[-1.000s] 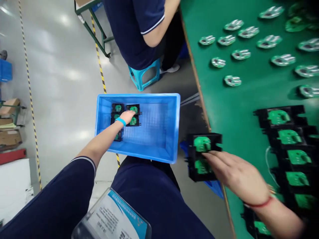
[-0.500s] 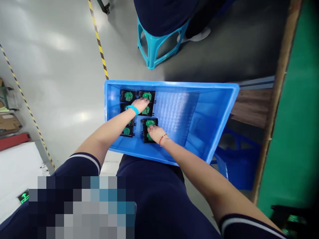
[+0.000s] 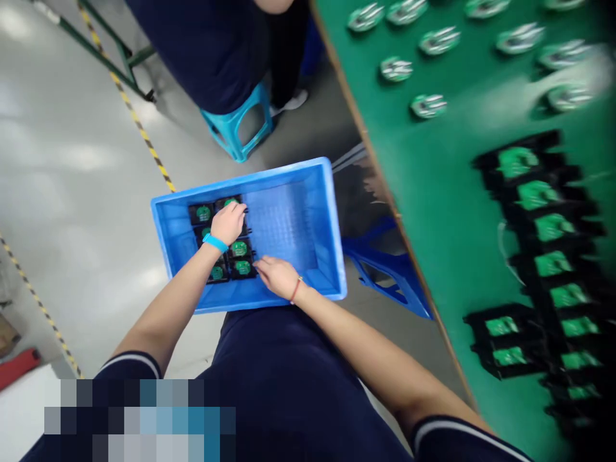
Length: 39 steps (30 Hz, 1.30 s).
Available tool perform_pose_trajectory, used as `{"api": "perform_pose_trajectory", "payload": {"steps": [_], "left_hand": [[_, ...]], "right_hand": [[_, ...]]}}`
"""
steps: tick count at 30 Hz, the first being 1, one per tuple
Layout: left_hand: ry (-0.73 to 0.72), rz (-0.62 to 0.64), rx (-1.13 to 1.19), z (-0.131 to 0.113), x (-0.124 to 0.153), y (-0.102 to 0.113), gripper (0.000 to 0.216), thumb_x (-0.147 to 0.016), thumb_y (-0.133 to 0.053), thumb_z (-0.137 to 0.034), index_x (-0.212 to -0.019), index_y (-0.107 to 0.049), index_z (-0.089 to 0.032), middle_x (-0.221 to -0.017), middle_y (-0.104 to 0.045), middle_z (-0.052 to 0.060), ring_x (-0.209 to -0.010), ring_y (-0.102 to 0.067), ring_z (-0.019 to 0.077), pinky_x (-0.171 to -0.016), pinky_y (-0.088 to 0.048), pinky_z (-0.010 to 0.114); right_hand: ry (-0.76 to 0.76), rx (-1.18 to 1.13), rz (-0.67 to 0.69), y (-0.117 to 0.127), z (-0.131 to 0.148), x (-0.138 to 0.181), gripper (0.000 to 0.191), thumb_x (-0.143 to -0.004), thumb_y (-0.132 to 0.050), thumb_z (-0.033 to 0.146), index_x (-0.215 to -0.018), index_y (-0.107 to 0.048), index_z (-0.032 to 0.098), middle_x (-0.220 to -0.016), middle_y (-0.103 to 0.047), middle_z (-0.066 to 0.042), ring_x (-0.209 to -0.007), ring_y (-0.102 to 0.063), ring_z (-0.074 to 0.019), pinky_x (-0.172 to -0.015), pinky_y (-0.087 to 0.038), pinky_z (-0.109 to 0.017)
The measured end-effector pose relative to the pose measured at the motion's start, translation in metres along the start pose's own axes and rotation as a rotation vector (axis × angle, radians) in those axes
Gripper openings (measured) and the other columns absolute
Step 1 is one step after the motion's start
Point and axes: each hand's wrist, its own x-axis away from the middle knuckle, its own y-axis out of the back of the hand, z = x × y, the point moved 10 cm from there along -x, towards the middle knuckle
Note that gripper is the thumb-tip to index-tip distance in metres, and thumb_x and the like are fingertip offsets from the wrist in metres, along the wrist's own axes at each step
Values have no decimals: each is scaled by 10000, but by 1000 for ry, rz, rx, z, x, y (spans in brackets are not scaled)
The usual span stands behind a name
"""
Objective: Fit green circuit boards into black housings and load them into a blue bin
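Observation:
Black frames with round green circuit boards stand in rows at the left end of a blue plastic bin (image 3: 332, 224). My left hand (image 3: 229, 226) lies over the far right frame (image 3: 221, 204), with its fingers bent over that frame's right edge and partly hiding it. In front of it sits the near right black frame (image 3: 241, 258), carrying two green boards. My right hand (image 3: 278, 276) is beside this frame, its fingers stretched out and the fingertips at the frame's right edge. The frames on the left are partly covered by my left hand and wrist.
A green-topped table (image 3: 433, 205) runs along the right, bearing loose round boards (image 3: 429, 106) and a row of black frames (image 3: 553, 263). A co-worker (image 3: 206, 51) sits on a light blue stool (image 3: 240, 128) beyond the bin. A dark blue stool (image 3: 394, 269) stands under the table edge.
The near right frame has moved left and away from me, closing up with the others. My right hand has shifted off its top to its right edge. The view has swung right, showing more table.

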Motion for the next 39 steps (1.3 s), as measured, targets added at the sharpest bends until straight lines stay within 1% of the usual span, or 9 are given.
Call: {"api": "perform_pose_trajectory", "payload": {"steps": [4,7,12,14,17,21,25,33,39], "left_hand": [[-182,-247,155,-116,-6,72,339,-950,-284,-220,-1136,-560,-156,-1089,-592,95,-1051,-534,169,-953,-413,278],[-417,-192,180,-246,-11,82,314,-947,-309,-225,-1116,-566,-162,-1081,-595,88,-1053,-527,177,-953,-409,288],[-848,94,23,-470,28,12,242,-924,-401,-233,-1063,-581,-150,-1017,-594,99,-987,-552,216,-899,-431,328],[-927,207,-45,-533,52,-28,238,-921,-427,-270,-1054,-579,-144,-1023,-594,113,-980,-564,237,-858,-446,346],[-885,317,-115,-589,72,-78,305,-910,-465,-333,-1094,-563,-110,-1053,-599,150,-1002,-570,278,-808,-463,362],[-777,386,-204,-613,79,-115,293,-921,-386,-208,-1094,-554,-42,-985,-633,196,-910,-619,289,-714,-480,357],[-721,425,-270,-603,77,-125,339,-875,-290,-52,-1110,-535,-63,-915,-658,171,-830,-651,249,-654,-480,327],[-699,434,-425,-525,64,-103,255,-865,-358,-92,-1058,-520,-128,-905,-643,125,-856,-652,237,-683,-490,305],[-602,405,-479,-484,46,-83,246,-915,-316,-169,-1043,-524,-144,-921,-639,114,-861,-647,233,-685,-492,306]], "right_hand": [[-317,-99,-533,109,-73,144,303,-933,-339,248,-1052,-613,202,-1009,-659,-79,-956,-604,-178,-869,-463,-301],[-649,-38,-893,149,-131,292,270,-901,-384,264,-1011,-621,194,-949,-664,-90,-868,-619,-199,-808,-490,-341],[-1045,90,-1069,128,-186,500,307,-864,-401,256,-1077,-599,158,-938,-661,-104,-777,-610,-198,-741,-495,-340],[-1113,149,-1009,112,-200,550,326,-860,-387,243,-1091,-596,149,-959,-655,-114,-825,-607,-215,-742,-488,-344],[-1130,242,-893,100,-220,591,343,-860,-366,226,-1093,-599,133,-980,-641,-132,-888,-587,-239,-759,-471,-354],[-1062,297,-758,100,-250,606,357,-865,-358,204,-1108,-597,98,-1008,-631,-146,-904,-558,-245,-800,-441,-362],[-1050,343,-684,104,-274,624,349,-874,-359,179,-1104,-602,78,-1028,-632,-162,-887,-539,-232,-800,-414,-331],[-1089,353,-420,35,-290,713,327,-855,-372,160,-1048,-619,68,-1061,-605,-242,-907,-530,-263,-774,-373,-359],[-828,276,-331,4,-293,713,353,-855,-344,166,-1067,-622,212,-1238,-560,-189,-1099,-484,-284,-841,-360,-405]]}}
